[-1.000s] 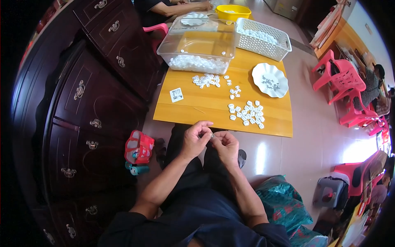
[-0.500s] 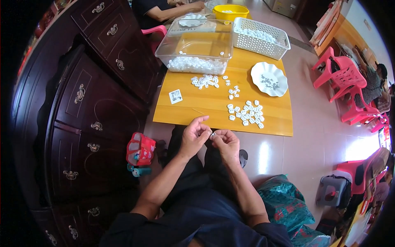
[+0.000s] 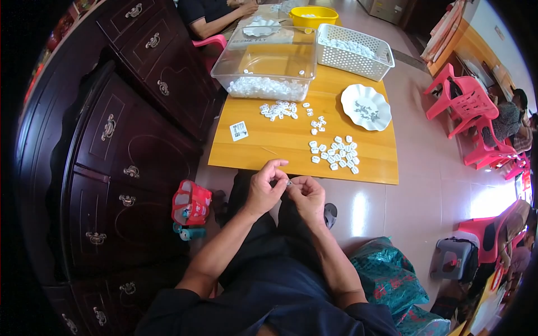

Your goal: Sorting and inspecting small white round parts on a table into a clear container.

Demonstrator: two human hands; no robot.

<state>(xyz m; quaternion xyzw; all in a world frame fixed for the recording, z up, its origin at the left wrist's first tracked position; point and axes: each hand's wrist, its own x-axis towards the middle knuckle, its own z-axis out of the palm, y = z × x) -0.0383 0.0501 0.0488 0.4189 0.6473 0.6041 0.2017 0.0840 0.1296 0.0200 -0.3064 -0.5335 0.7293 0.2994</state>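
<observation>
To the left of the wooden counter [image 3: 246,154] stands a dark cabinet [image 3: 100,168] with ornate metal handles [image 3: 130,172], and on the floor [image 3: 414,190] just off the counter's near left corner a red bag [image 3: 197,204] sits beside a teal container [image 3: 192,233]. Right of the counter, well apart from it, are pink plastic chairs [image 3: 471,102] and a grey case [image 3: 440,253], while a shiny green bag [image 3: 386,274] with red markings lies nearer the camera than its right corner. Beyond the counter's far left side is a person in a dark top [image 3: 193,11].

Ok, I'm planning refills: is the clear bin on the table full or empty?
Partly filled: the clear bin has white pieces piled at its near side; yellow tabletop shows through behind them.
</observation>
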